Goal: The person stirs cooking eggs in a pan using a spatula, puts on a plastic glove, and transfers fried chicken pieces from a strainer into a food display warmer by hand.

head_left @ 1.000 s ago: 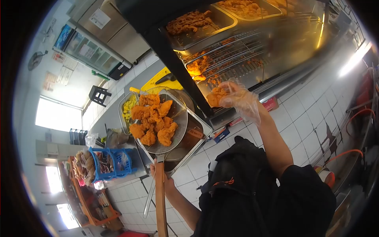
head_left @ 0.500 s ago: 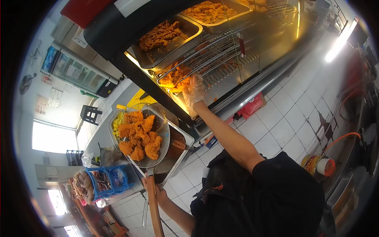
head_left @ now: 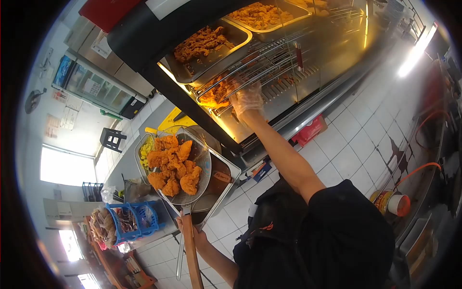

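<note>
Left hand (head_left: 199,237) gripped wooden handle (head_left: 190,255) of mesh strainer (head_left: 202,159), fried chicken (head_left: 168,161) piled on it. Gloved right hand (head_left: 247,102) was inside warming cabinet (head_left: 192,105); couldn't tell whether fingers were clamped. Probably racking chicken; next move called for clearing rack bars (head_left: 269,71).

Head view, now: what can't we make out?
All in the head view:
Right hand: fingertips obscured around the rack bars; can't tell if it grips anything.
Left hand: partly hidden by the wooden handle.
Strainer: mesh centre covered by fried chicken.
Fridge label: print too small.
</note>
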A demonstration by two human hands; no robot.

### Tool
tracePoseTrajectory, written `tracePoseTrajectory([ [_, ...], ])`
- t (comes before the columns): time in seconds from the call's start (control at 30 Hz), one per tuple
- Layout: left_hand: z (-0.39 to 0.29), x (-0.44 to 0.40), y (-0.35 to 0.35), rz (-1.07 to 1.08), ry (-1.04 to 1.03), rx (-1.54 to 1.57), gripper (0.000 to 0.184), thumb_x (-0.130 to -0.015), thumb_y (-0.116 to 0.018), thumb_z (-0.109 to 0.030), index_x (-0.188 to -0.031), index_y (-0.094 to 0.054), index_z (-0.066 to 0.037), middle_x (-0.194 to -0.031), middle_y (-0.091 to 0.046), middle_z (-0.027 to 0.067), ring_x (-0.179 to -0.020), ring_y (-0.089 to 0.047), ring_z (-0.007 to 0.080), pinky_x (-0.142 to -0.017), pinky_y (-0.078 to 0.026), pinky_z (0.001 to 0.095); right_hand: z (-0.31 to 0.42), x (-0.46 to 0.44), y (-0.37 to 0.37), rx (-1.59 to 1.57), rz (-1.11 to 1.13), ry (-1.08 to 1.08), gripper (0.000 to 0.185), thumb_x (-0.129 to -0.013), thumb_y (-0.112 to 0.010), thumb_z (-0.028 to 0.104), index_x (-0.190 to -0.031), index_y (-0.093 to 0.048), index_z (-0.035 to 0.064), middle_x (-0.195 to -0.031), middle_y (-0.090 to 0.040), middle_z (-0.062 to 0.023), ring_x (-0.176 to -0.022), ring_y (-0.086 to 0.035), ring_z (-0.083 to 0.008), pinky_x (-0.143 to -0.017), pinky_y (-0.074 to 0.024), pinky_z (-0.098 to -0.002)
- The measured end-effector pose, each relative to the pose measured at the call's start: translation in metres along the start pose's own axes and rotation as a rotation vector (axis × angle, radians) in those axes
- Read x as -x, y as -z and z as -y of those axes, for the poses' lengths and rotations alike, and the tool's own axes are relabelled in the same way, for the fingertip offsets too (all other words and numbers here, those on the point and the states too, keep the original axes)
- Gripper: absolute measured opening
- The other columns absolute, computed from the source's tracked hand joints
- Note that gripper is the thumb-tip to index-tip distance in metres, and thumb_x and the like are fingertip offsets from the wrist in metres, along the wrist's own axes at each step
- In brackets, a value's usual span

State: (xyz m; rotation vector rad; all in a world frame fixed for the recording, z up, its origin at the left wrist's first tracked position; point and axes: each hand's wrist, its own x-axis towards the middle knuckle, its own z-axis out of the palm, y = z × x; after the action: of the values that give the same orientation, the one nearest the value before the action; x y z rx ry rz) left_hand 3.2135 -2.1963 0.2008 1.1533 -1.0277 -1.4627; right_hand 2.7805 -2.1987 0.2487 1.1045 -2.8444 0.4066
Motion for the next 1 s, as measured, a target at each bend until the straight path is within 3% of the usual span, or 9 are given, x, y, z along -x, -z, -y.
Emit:
tracePoseTrajectory([
  [0.1,0.009,-0.011,0.019,0.143,0.017,0.139,0.008,-0.091,-0.056,-0.016,-0.095,-0.053,-0.010,-0.097,-0.062,0.0042,-0.087,-0.063,0.0142,-0.080,-0.053,0.0304,-0.002,-0.026,-0.050,0.017,-0.362,0.073,0.050,-0.097,-0.032,0.024,-0.145,-0.024,0.0108,-0.143,-0.038,-0.0078,-0.133,-0.035,-0.0199,-0.114,-0.0197,-0.0395],
  [0.13,0.014,-0.016,0.025,0.160,0.016,0.134,0.009,-0.091,-0.056,-0.016,-0.097,-0.053,-0.010,-0.097,-0.062,0.0043,-0.087,-0.063,0.0140,-0.080,-0.053,0.0302,0.008,-0.016,-0.012,0.126,-0.072,-0.081,0.052,-0.097,-0.032,0.025,-0.145,-0.023,0.0094,-0.147,-0.033,-0.0088,-0.135,-0.031,-0.0214,-0.113,-0.0222,-0.0405],
  [0.2,0.023,-0.023,0.032,0.185,0.016,0.127,0.011,-0.092,-0.055,-0.016,-0.101,-0.055,-0.010,-0.097,-0.063,0.0045,-0.087,-0.063,0.0138,-0.080,-0.053,0.0296,-0.010,-0.027,-0.066,-0.294,-0.288,-0.002,0.049,-0.094,-0.037,0.029,-0.138,-0.035,0.0068,-0.142,-0.038,-0.0096,-0.131,-0.034,-0.0257,-0.110,-0.0227,-0.0431],
  [0.23,0.018,-0.020,0.025,0.147,0.021,0.115,0.010,-0.093,-0.055,-0.017,-0.100,-0.054,-0.009,-0.096,-0.063,0.0050,-0.084,-0.062,0.0129,-0.078,-0.053,0.0284,-0.005,-0.003,-0.045,-0.001,-0.344,-0.035,0.047,-0.093,-0.038,0.030,-0.135,-0.039,0.0063,-0.138,-0.042,-0.0097,-0.129,-0.036,-0.0271,-0.110,-0.0231,-0.0435],
  [0.37,0.021,-0.004,0.012,0.095,-0.148,0.051,0.025,-0.094,-0.053,-0.017,-0.116,-0.049,-0.006,-0.114,-0.058,0.0134,-0.092,-0.059,0.0160,-0.085,-0.050,0.0319,-0.005,0.075,-0.002,-0.202,-0.465,0.164,0.033,-0.095,-0.043,0.028,-0.115,-0.056,0.0065,-0.119,-0.055,-0.0126,-0.113,-0.049,-0.0300,-0.101,-0.0327,-0.0463],
  [0.47,0.041,-0.009,0.039,0.073,-0.188,0.173,0.035,-0.094,-0.053,-0.017,-0.127,-0.046,-0.006,-0.125,-0.054,0.0169,-0.100,-0.057,0.0184,-0.091,-0.048,0.0343,0.040,0.120,0.067,-0.563,-0.099,0.469,0.027,-0.092,-0.049,0.026,-0.106,-0.058,0.0055,-0.112,-0.056,-0.0157,-0.105,-0.052,-0.0318,-0.091,-0.0419,-0.0432],
  [0.6,0.017,-0.012,0.008,-0.075,-0.042,0.172,0.009,-0.093,-0.058,-0.015,-0.096,-0.051,-0.011,-0.090,-0.061,0.0029,-0.079,-0.057,0.0082,-0.070,-0.047,0.0238,0.101,0.113,0.057,-0.447,0.235,0.965,0.030,-0.088,-0.054,0.024,-0.110,-0.056,0.0041,-0.116,-0.054,-0.0197,-0.105,-0.054,-0.0350,-0.090,-0.0443,-0.0425],
  [0.77,0.008,-0.017,-0.002,-0.055,0.038,0.236,0.020,-0.092,-0.059,-0.013,-0.081,-0.044,-0.015,-0.072,-0.054,-0.0044,-0.063,-0.049,0.0021,-0.057,-0.041,0.0188,0.182,0.072,0.050,-0.191,0.494,0.883,0.053,-0.083,-0.061,0.033,-0.125,-0.044,0.0081,-0.119,-0.054,-0.0183,-0.108,-0.055,-0.0325,-0.090,-0.0451,-0.0411],
  [1.0,0.002,-0.012,-0.006,-0.081,0.030,0.156,0.022,-0.092,-0.061,-0.015,-0.078,-0.044,-0.015,-0.068,-0.052,-0.0047,-0.060,-0.046,0.0021,-0.054,-0.037,0.0182,0.199,0.057,0.027,-0.094,0.389,1.023,0.055,-0.080,-0.063,0.046,-0.114,-0.055,0.0040,-0.113,-0.058,-0.0174,-0.107,-0.057,-0.0303,-0.088,-0.0452,-0.0413],
])
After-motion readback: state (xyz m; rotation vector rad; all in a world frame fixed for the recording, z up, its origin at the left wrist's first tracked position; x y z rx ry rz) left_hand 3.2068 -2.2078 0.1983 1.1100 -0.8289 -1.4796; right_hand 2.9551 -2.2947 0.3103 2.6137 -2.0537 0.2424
